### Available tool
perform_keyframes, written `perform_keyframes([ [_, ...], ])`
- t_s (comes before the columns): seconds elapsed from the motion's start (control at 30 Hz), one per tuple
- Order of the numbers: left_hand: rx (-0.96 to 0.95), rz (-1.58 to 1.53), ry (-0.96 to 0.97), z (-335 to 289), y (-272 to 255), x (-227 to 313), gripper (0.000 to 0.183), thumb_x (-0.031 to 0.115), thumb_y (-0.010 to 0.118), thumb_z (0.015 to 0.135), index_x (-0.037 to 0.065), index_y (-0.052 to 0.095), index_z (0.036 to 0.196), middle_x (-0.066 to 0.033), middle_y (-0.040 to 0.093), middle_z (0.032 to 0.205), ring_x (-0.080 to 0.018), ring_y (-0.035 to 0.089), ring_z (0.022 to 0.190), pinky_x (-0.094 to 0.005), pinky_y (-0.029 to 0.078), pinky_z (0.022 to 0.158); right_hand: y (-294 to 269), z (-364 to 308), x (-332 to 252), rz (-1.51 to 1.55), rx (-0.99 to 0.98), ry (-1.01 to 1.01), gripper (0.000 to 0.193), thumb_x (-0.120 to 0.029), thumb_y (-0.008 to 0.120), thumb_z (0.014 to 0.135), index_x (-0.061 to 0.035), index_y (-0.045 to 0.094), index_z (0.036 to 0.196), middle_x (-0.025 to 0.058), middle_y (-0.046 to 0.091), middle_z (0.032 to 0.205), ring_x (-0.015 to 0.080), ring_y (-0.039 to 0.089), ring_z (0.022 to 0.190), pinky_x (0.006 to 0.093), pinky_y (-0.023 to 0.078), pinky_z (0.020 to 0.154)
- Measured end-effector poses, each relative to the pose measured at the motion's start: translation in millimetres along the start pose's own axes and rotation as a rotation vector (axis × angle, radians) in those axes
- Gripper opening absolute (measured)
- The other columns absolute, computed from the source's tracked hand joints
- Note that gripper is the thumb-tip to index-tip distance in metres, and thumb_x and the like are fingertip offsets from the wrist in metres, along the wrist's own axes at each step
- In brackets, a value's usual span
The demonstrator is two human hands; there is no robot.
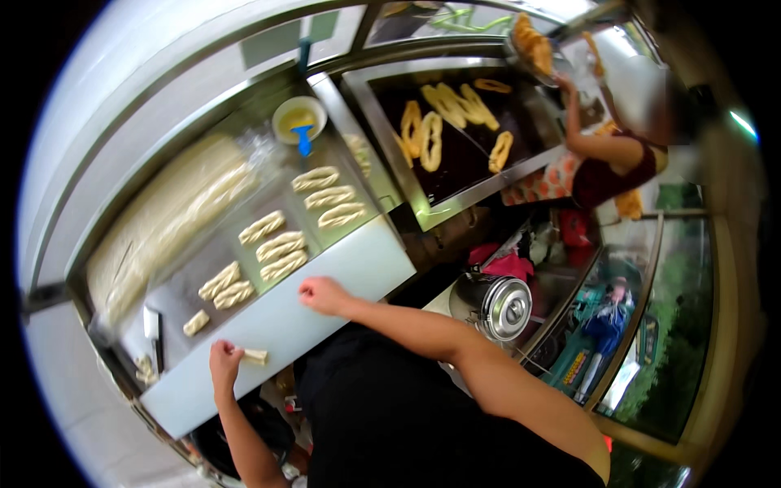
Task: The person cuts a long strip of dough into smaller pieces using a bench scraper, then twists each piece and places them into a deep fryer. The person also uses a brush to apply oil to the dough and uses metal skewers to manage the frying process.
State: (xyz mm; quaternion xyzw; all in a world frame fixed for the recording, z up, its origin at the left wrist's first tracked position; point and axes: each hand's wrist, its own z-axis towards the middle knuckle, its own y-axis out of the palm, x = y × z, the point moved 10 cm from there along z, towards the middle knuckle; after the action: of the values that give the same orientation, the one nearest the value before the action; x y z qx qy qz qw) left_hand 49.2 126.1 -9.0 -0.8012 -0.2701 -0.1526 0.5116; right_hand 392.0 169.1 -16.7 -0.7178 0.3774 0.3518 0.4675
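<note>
My left hand (224,362) sits at the near edge of the desk (325,301), fingers pinched narrow on a small dough piece (255,355) that lies on the pale front strip. My right hand (324,294) rests further right on the same strip, fingers curled loosely, holding nothing that I can see.

Beyond my hands, on the steel part of the desk, shaped dough strips lie in groups: a pair just past the left hand (227,286), three in the middle (277,246), three further back (329,197). One short single piece (195,323) lies near the left hand. A scraper with a dark handle (153,332) lies at the left end, just beside that single piece. A long slab of uncut dough (175,215) runs along the far-left side. At the back stands a pale bowl (298,118) with a blue brush (303,140) in it.

Right of the desk is a dark frying tray (455,154) with several golden fried dough loops (443,110) in it. Another person's arm (594,142) reaches over its far-right corner; a basket of fried pieces (530,45) sits above that. Below the tray, near my right forearm, stands a steel pot with a lid (500,305). My dark shirt blocks the lower middle. Nothing lies between my hands and the dough piece.
</note>
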Motion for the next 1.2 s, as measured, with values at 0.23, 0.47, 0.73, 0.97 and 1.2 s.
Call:
perform_keyframes([
  [0.23, -0.042, -0.177, -0.127, -4.8, -2.2, -22.3, 0.025, 0.014, 0.071, 0.070, 0.001, 0.049, 0.074, -0.0071, 0.051, 0.064, -0.0176, 0.047, 0.061, -0.0336, 0.043, 0.059, 11.0, -9.1, -20.9, -0.068, -0.074, -0.053, 0.024, -0.020, 0.067, 0.079, -0.0036, 0.068, 0.096, 0.0134, 0.070, 0.085, 0.0297, 0.067, 0.078, 0.0396, 0.053, 0.072],
  [0.47, -0.118, -0.332, -0.160, -21.0, 5.5, 20.7, 0.019, 0.008, 0.064, 0.070, 0.006, 0.045, 0.071, -0.0015, 0.047, 0.061, -0.0117, 0.046, 0.059, -0.0284, 0.038, 0.051, 24.3, -19.5, -11.6, -0.095, -0.233, 0.002, 0.031, -0.022, 0.070, 0.078, -0.0028, 0.067, 0.102, 0.0133, 0.070, 0.091, 0.0288, 0.067, 0.085, 0.0393, 0.053, 0.076],
  [0.73, -0.292, -1.554, -0.247, -45.6, 34.6, 177.8, 0.044, 0.003, 0.063, 0.085, 0.007, 0.045, 0.125, -0.0060, 0.058, 0.094, -0.0170, 0.063, 0.084, -0.0323, 0.056, 0.074, 56.5, -39.1, -48.2, 0.736, -0.507, 0.183, 0.032, -0.024, 0.076, 0.084, -0.0028, 0.065, 0.105, 0.0023, 0.065, 0.092, 0.0126, 0.060, 0.081, 0.0282, 0.050, 0.070],
  [0.97, -0.372, -1.384, -0.077, -5.5, 73.9, 219.9, 0.064, -0.007, 0.065, 0.078, 0.005, 0.041, 0.136, -0.0050, 0.057, 0.096, -0.0119, 0.054, 0.074, -0.0256, 0.045, 0.063, -2.2, -29.3, -37.4, 0.810, -0.335, 0.259, 0.025, -0.025, 0.072, 0.088, -0.0044, 0.065, 0.101, 0.0010, 0.064, 0.085, 0.0080, 0.057, 0.072, 0.0235, 0.047, 0.065],
  [1.2, -0.419, -1.118, 0.044, 1.8, 74.5, 249.5, 0.042, -0.008, 0.059, 0.077, 0.006, 0.057, 0.116, -0.0015, 0.061, 0.089, -0.0088, 0.056, 0.077, -0.0214, 0.040, 0.065, -27.7, -32.0, -16.8, 1.075, -0.066, 0.312, 0.031, -0.023, 0.070, 0.090, -0.0062, 0.059, 0.114, 0.0026, 0.063, 0.094, 0.0102, 0.061, 0.080, 0.0262, 0.052, 0.069],
])
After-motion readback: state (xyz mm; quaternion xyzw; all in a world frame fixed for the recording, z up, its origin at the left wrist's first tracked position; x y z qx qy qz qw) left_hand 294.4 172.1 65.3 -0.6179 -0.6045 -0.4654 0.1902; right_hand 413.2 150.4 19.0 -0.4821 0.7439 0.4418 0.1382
